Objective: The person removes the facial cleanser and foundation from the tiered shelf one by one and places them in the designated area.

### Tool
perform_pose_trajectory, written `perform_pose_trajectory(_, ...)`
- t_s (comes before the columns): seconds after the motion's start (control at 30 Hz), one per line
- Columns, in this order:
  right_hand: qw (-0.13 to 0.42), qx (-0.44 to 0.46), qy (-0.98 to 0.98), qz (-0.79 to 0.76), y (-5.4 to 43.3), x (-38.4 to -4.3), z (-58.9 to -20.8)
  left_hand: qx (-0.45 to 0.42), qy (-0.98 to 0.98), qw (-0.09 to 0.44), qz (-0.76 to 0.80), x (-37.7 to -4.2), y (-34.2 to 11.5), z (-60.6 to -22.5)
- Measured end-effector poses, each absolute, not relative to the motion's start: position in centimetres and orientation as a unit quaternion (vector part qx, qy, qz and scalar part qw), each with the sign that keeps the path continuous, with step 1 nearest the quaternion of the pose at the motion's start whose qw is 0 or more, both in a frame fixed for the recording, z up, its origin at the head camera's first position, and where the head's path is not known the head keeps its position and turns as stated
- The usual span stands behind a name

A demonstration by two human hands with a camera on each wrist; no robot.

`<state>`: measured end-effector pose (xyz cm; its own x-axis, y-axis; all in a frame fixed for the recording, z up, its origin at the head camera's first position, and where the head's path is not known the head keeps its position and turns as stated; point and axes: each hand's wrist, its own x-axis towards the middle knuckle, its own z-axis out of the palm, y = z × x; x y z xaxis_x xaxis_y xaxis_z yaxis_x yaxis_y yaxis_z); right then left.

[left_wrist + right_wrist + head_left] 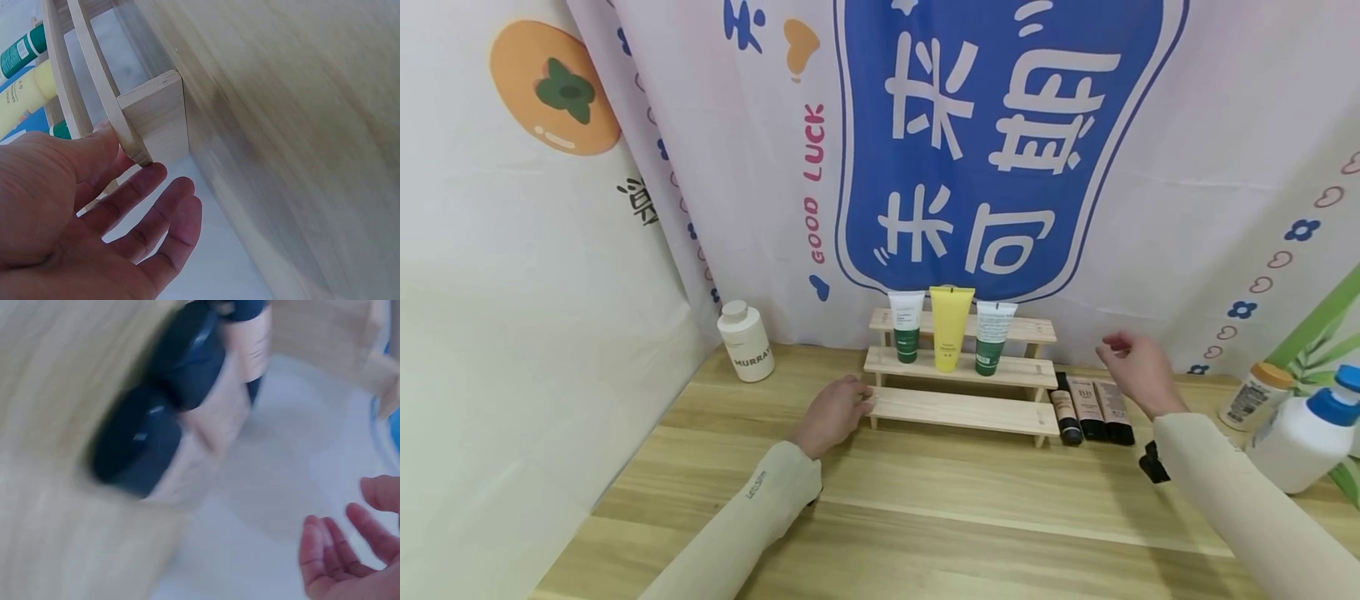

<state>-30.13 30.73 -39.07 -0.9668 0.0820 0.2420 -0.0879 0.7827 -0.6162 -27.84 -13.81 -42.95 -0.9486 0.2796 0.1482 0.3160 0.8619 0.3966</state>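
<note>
A three-tier wooden display stand (955, 408) stands on the table against the back cloth. My left hand (833, 414) pinches the left end of its lowest shelf (115, 103) between thumb and index finger, the other fingers loosely bent below. On the middle tier, a yellow tube (950, 329) stands between two white-and-green tubes (906, 325) (994, 337). My right hand (1138, 371) is raised at the back right, holding nothing, its fingers loosely curled. Near it, several beige tubes with black caps (1086, 408) lie side by side, right of the stand; they look blurred in the right wrist view.
A white bottle (747, 342) stands at the back left corner. On the right are an orange-capped bottle (1255, 396), a white bottle with a blue pump (1303, 442) and a green plant (1330, 333). A printed cloth (760, 208) hangs behind the wooden table (925, 508).
</note>
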Motion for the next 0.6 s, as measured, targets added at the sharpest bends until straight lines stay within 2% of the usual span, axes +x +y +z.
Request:
perform_pose_trajectory(0.3, 0.267, 0.169, -0.875, 0.367, 24.9, -29.5, -36.2, -0.157, -0.964, 0.043, -0.211, -27.7, -13.9, -42.9)
perform_pose_trajectory(0.47, 0.307, 0.243, -0.848, 0.359, 22.4, -29.2, -35.3, -0.159, -0.963, 0.046, -0.215, -27.6, -13.9, -42.8)
perform_pose_trajectory(0.6, 0.308, 0.269, -0.837, 0.363, 21.2, -29.5, -35.3, -0.159, -0.963, 0.047, -0.214, -27.7, -13.9, -42.9)
